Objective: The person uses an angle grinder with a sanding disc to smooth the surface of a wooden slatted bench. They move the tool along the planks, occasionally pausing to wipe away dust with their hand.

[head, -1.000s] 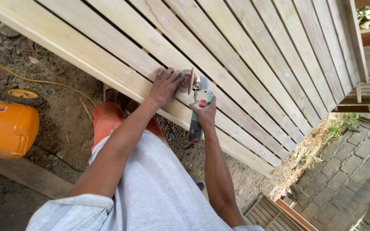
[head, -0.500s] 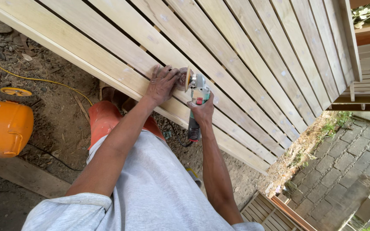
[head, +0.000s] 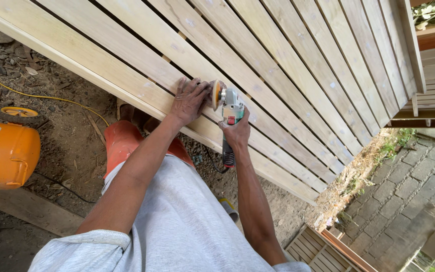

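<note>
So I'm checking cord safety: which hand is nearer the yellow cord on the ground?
Left. The left hand lies flat on the slats, closer to the yellow cord; the right hand grips the angle grinder beyond it.

- You are wearing the only camera on your head, and it is looking steeply down over your chest and both forearms.
- It is facing forward and down onto the slatted wooden panel (head: 288,75), which is running diagonally from upper left to lower right across the frame.
- It is sitting close: your left hand (head: 190,100) and right hand (head: 235,133) are filling the middle, near the lens.
- At the edges it is taking in bare dirt on the left and stone paving (head: 409,201) at lower right.
- No second view is sharing the scene.
</note>
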